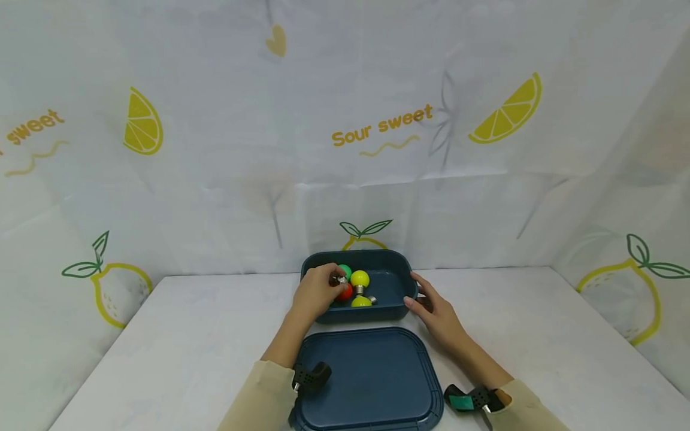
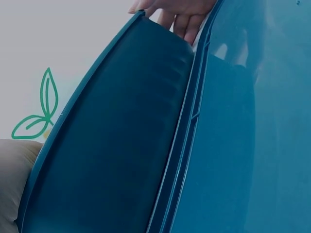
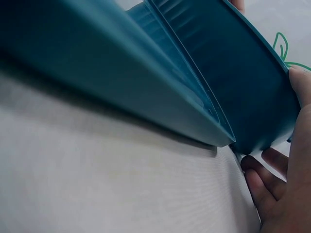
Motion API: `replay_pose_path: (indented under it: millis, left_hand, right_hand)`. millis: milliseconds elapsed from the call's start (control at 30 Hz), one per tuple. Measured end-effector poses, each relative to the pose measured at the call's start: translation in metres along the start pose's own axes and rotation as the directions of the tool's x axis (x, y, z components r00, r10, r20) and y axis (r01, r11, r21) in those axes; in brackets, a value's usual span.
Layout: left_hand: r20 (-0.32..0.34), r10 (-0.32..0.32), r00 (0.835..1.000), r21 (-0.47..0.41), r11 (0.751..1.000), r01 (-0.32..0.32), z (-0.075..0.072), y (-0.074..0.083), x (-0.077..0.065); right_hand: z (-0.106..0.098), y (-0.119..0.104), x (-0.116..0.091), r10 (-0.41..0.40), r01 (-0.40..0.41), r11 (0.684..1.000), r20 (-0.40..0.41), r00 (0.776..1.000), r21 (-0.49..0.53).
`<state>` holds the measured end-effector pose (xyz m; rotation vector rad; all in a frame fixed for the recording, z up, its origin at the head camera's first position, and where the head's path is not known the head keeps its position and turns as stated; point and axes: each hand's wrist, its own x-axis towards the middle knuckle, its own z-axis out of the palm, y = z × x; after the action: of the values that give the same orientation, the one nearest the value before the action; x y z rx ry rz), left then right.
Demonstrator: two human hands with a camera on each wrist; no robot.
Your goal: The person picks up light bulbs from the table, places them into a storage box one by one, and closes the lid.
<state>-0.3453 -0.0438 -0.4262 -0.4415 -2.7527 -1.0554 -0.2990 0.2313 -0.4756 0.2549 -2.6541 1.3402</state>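
Note:
A dark blue plastic box (image 1: 385,314) stands at the back of the table with colored light bulbs inside. My left hand (image 1: 315,293) reaches over its left end and pinches a bulb whose silver screw base shows between the fingers, beside a red bulb (image 1: 345,293). Close by are a green bulb (image 1: 345,271), a yellow bulb (image 1: 360,278) and another yellow bulb (image 1: 361,301). My right hand (image 1: 439,314) grips the box's right end, thumb at the front corner; in the right wrist view its fingers (image 3: 265,182) bend against the lower wall.
A dark blue lid (image 1: 369,377) lies flat on the white table (image 1: 215,335), just in front of the box, under my left wrist. Behind the box hangs a white cloth (image 1: 242,221) printed with lemons.

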Motion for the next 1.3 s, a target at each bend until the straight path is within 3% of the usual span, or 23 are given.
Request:
replay_pose_path:
  millis: [533, 700, 967, 1133, 1300]
  left_hand:
    - [-0.002, -0.008, 1.000, 0.006, 1.000, 0.008, -0.005, -0.003, -0.010]
    - [0.026, 0.023, 0.999, 0.004, 1.000, -0.023, -0.017, -0.006, -0.013]
    - [-0.060, 0.022, 0.998, -0.016, 1.000, -0.023, -0.043, 0.000, -0.019]
    - [-0.080, 0.087, 0.993, 0.031, 0.996, -0.085, -0.056, 0.007, -0.034]
    - [-0.065, 0.182, 0.981, 0.142, 0.975, -0.172, -0.070, -0.006, -0.061]
  right_hand:
    - [0.005, -0.002, -0.004, -0.021, 0.021, 1.000, 0.009, 1.000, 0.023]
    - [0.008, -0.002, -0.005, -0.013, 0.013, 1.000, 0.015, 1.000, 0.011]
    - [0.001, -0.005, -0.008, -0.008, 0.007, 1.000, 0.004, 1.000, 0.010]
    - [-0.009, -0.005, -0.009, -0.001, 0.002, 0.999, -0.019, 1.000, 0.051]
    - [-0.019, -0.005, -0.020, 0.017, -0.017, 1.000, 0.006, 1.000, 0.010]
